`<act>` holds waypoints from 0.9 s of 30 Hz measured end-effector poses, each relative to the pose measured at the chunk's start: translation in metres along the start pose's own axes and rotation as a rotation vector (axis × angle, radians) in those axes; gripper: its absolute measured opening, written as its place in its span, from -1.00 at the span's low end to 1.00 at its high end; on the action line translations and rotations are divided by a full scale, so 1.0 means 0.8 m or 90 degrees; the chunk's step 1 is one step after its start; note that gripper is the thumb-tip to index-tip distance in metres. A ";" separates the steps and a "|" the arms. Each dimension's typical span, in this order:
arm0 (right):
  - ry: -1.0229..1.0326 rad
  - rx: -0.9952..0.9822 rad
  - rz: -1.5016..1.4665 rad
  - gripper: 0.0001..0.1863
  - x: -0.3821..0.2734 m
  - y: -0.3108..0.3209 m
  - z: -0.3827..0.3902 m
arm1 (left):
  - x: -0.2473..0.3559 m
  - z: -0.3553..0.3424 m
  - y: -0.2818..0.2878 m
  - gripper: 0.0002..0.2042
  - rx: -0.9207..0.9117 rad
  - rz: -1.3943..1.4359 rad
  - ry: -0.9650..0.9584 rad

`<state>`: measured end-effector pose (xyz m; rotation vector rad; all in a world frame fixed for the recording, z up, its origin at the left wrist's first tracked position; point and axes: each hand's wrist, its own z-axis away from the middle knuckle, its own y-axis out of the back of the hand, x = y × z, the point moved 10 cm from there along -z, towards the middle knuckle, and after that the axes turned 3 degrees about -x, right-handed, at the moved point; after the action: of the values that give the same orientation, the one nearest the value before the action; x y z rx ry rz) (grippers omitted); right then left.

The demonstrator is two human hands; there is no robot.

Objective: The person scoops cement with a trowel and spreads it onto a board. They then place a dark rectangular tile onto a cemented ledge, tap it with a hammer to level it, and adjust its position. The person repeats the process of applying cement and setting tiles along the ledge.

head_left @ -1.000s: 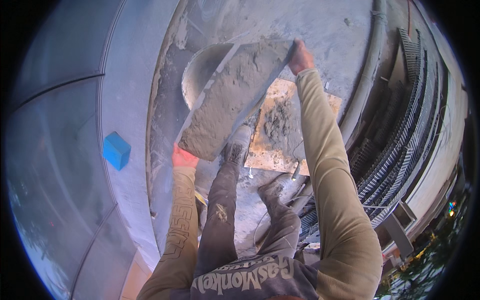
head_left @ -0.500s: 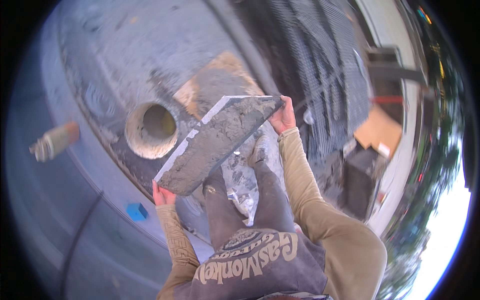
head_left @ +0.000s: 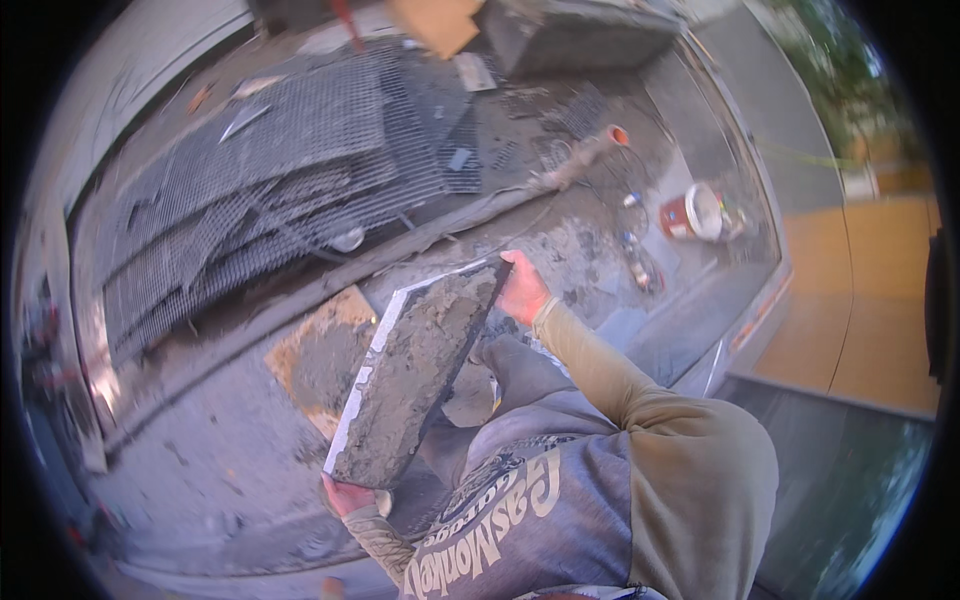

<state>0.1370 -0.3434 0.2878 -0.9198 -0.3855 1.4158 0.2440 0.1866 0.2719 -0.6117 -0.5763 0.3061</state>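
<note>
Between my two hands I carry a long slab (head_left: 415, 375), its upper face spread with lumpy grey mortar and a pale strip showing along one edge. At its far right corner my right hand (head_left: 525, 287) grips the edge. Down at the near left end, my left hand (head_left: 350, 495) closes on the other corner, its fingers partly hidden by the slab. A wooden board (head_left: 322, 352) smeared with mortar lies on the ground to the left, beyond the slab. My legs show partly behind the slab.
Stacked metal mesh sheets (head_left: 250, 180) lie at the far left. A long muddy pipe (head_left: 480, 208) crosses the ground ahead. At the right stand a red-and-white bucket (head_left: 700, 213) and, beyond, a grey box (head_left: 590, 40). Cables and rubble litter the ground there.
I have turned to the right, slab still in both hands. The mesh sheets have swung from right to left in view, the round bucket has dropped out, and the red-and-white bucket has appeared.
</note>
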 end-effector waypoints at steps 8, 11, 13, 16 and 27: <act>0.230 0.078 -0.113 -0.56 -0.297 0.160 0.165 | -0.128 -0.142 -0.340 -0.40 -0.116 -0.130 0.206; 0.369 0.111 -0.154 -0.57 -0.419 0.130 0.202 | -0.138 -0.227 -0.515 -0.41 -0.205 -0.191 0.260; 0.458 0.154 -0.183 -0.58 -0.473 0.153 0.243 | -0.180 -0.246 -0.607 -0.44 -0.248 -0.213 0.291; 0.544 0.180 -0.231 -0.59 -0.550 0.152 0.274 | -0.216 -0.271 -0.744 -0.45 -0.297 -0.232 0.332; 0.782 0.095 -0.254 -0.49 -0.837 0.231 0.326 | -0.423 -0.386 -1.111 -0.46 -0.419 -0.352 0.388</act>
<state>-0.2873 -0.9131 0.5030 -1.3115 0.4445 0.3394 0.2458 -0.7931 0.4714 -1.0876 -0.2199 -0.6059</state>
